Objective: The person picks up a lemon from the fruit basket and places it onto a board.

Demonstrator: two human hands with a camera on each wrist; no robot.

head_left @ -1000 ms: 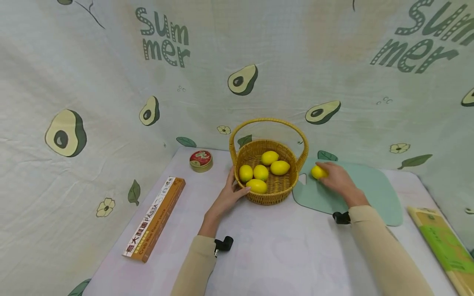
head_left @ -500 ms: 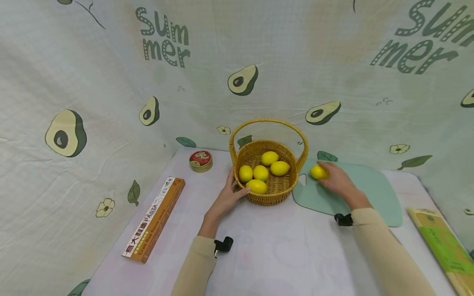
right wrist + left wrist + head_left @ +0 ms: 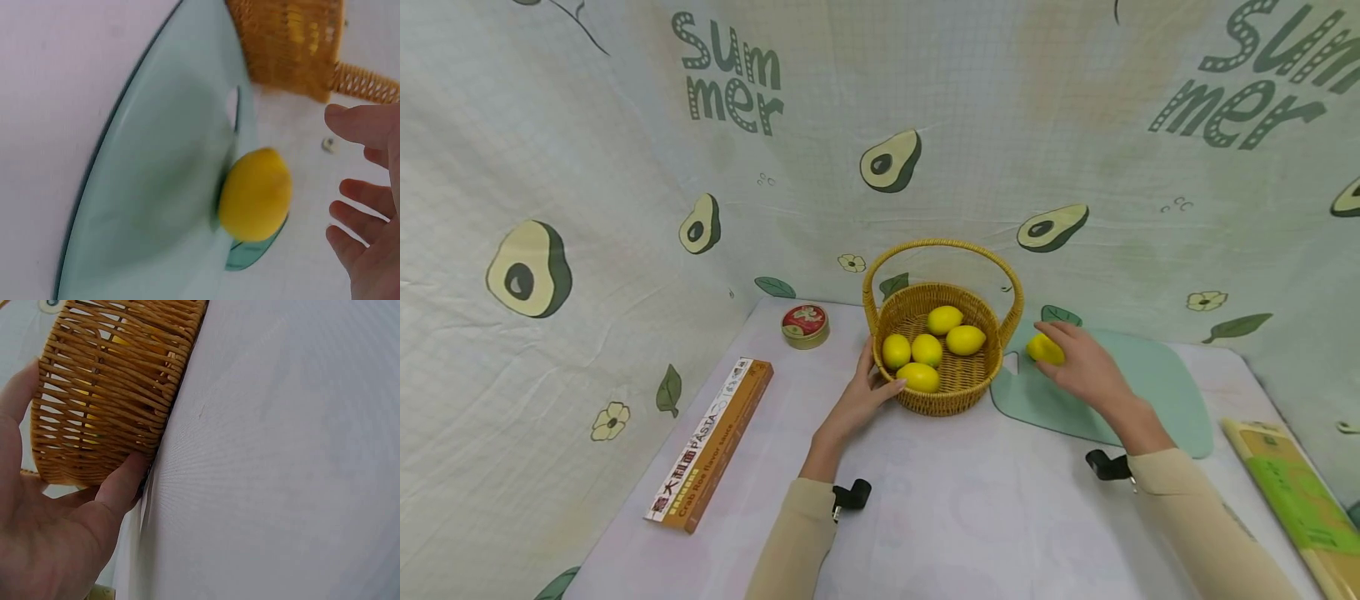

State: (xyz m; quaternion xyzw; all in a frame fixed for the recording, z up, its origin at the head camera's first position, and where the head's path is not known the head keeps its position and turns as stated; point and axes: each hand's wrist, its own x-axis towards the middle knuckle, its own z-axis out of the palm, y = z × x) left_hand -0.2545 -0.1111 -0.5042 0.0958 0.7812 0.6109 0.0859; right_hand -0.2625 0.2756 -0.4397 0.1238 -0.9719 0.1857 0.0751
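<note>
A yellow lemon [image 3: 1043, 349] [image 3: 255, 195] lies by itself on the pale green board [image 3: 1157, 392] [image 3: 156, 175]. My right hand [image 3: 1088, 371] [image 3: 375, 181] hovers just above and beside it, fingers spread and visibly apart from the lemon in the right wrist view. My left hand [image 3: 855, 403] [image 3: 56, 531] holds the left front side of the wicker basket [image 3: 946, 403] [image 3: 112, 394] [image 3: 287, 50], its thumb at the rim and its other fingers against the outer wall. Several lemons [image 3: 919, 377] lie inside the basket, whose tall handle [image 3: 942, 243] stands upright.
A round red-topped tin [image 3: 805, 325] stands left of the basket. Nearer the left edge lies a long pasta box [image 3: 711, 446]. At the far right is a yellow and green package [image 3: 1296, 500]. A patterned cloth [image 3: 955, 125] hangs behind the table.
My right hand has come off the lemon, its fingers lifting and spreading. The lemon stays on the board. My left hand and the basket have hardly moved.
</note>
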